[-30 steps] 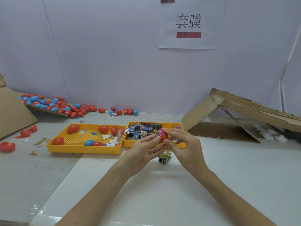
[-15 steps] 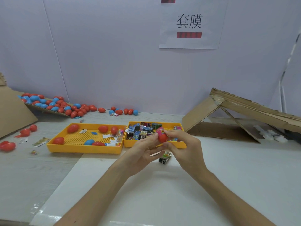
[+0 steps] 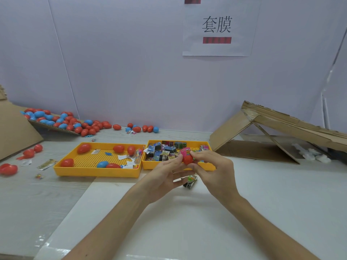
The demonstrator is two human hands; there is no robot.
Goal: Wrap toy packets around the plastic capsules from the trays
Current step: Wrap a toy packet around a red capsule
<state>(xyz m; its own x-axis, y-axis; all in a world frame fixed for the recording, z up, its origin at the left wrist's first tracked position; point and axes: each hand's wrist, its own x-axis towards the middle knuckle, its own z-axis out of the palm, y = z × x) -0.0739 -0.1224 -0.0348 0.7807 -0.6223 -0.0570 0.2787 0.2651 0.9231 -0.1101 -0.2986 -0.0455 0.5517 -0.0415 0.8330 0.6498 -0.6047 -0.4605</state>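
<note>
Red capsule [image 3: 188,159] near upright, pink packet [image 3: 185,151] capping top end, red end down, right hand [image 3: 214,170] pinching it, left hand [image 3: 164,178] loose-fingered (one tip touching), over right tray [image 3: 150,166] front edge.

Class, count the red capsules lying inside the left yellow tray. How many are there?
5 red capsules: one far left, two far right, one near left, one at the near edge beside the blue capsule. Paper scraps might hide more.
</note>
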